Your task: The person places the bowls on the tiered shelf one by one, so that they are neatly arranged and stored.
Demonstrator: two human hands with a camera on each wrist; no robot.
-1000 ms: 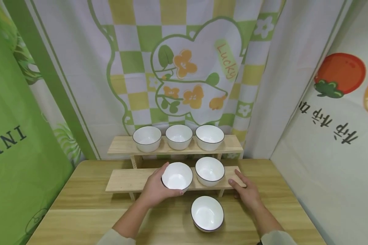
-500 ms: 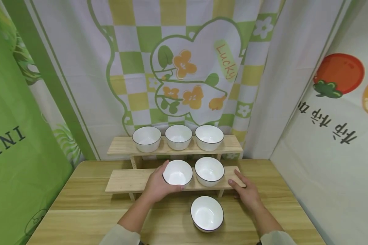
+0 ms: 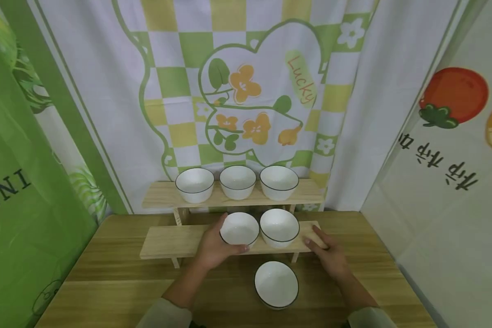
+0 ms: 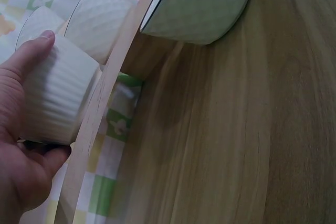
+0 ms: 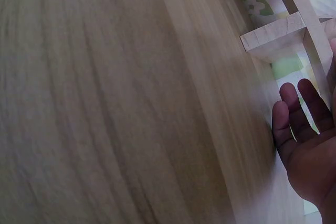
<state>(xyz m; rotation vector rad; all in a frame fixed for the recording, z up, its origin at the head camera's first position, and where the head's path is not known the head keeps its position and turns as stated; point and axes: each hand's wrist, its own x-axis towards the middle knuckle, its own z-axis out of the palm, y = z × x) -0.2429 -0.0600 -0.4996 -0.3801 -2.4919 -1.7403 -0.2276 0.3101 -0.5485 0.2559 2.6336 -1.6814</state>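
Note:
My left hand [image 3: 215, 246] grips a white dark-rimmed bowl [image 3: 239, 228] at the front middle of the lower wooden shelf [image 3: 172, 241]. In the left wrist view, thumb and fingers span the ribbed side of this bowl [image 4: 58, 95]. Close on its right stands a second white bowl [image 3: 279, 228]. My right hand [image 3: 332, 257] holds the shelf's right end, thumb and forefinger over the board. The right wrist view has other fingers of that hand [image 5: 310, 153] stretched below the board, near a wooden support [image 5: 275, 32].
Three white bowls, left [image 3: 194, 184], middle [image 3: 237, 182] and right [image 3: 279, 183], line the upper shelf [image 3: 159, 198]. Another bowl [image 3: 276, 284] stands on the wooden table [image 3: 106, 273] in front of the rack. A patterned curtain [image 3: 250, 91] hangs behind.
My left hand has moved the bowl slightly back and to the right, closer to its neighbour on the lower shelf. The right hand keeps its place at the shelf end.

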